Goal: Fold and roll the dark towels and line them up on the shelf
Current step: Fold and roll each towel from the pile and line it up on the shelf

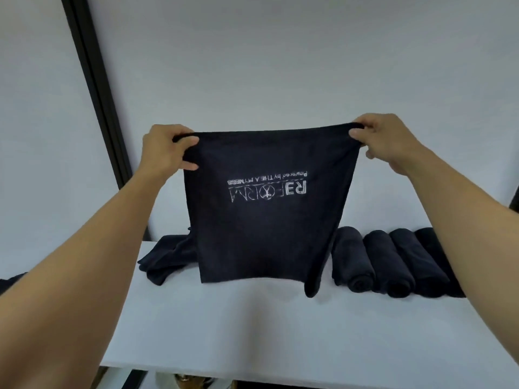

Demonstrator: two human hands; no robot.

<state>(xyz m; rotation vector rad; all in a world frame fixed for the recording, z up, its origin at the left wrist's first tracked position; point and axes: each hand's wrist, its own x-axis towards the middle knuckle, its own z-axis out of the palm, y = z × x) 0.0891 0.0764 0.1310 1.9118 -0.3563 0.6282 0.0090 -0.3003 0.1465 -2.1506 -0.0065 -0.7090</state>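
Note:
A dark towel (266,234) with an upside-down white logo hangs stretched between my hands above the white shelf (252,327). My left hand (165,153) pinches its top left corner and my right hand (384,141) pinches its top right corner. The towel's lower edge reaches down to the shelf surface. Several rolled dark towels (387,265) lie side by side on the shelf at the right, partly hidden by my right forearm. A loose heap of dark towels (165,256) lies on the shelf at the left, behind the held towel.
A white wall rises behind the shelf. A black vertical frame (95,88) runs down the left side. Below the shelf's front edge some dim objects (196,381) show. A dark cloth edge (11,279) peeks in at the far left.

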